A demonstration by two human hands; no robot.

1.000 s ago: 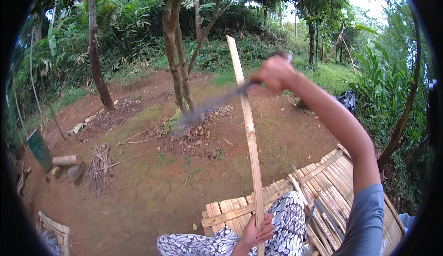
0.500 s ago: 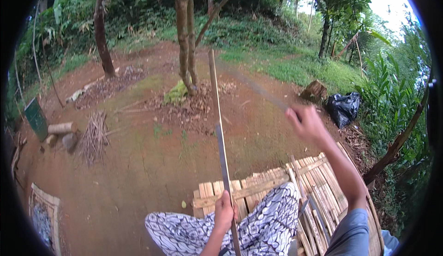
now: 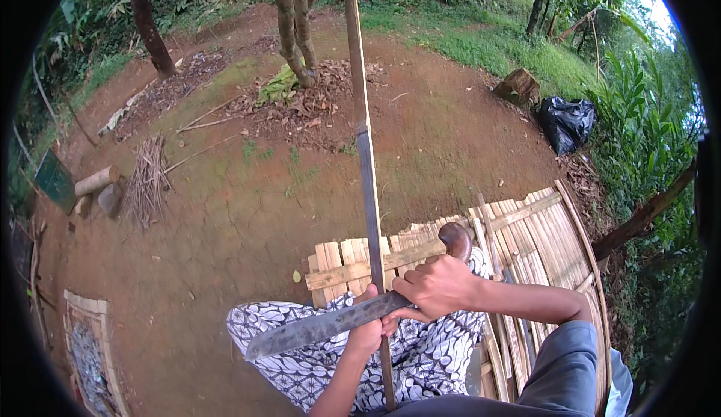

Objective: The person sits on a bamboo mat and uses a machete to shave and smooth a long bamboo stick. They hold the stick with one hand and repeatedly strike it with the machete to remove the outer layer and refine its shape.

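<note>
A long bamboo strip (image 3: 369, 176) stands nearly upright in front of me, with a dark outer face, a pale cut edge and a node partway up. My left hand (image 3: 365, 336) is wrapped round its lower part, above my lap. My right hand (image 3: 438, 288) grips a machete (image 3: 312, 328) by its brown wooden handle, whose curved end sticks up beyond the hand. The dark blade points to the lower left and crosses in front of the strip, just over my left hand. Whether its edge touches the strip, I cannot tell.
Beneath and right of my patterned trousers lies a bamboo slat platform (image 3: 518, 222) with loose strips. Farther off are a tree (image 3: 289, 26), a stump (image 3: 518, 86), a black plastic bag (image 3: 567, 122), a stick bundle (image 3: 148, 176) and a framed ash pit (image 3: 92, 306).
My right hand has come down and inward from the right, bringing the machete across the strip by my left hand. The view has tilted downward; my left hand still grips the strip.
</note>
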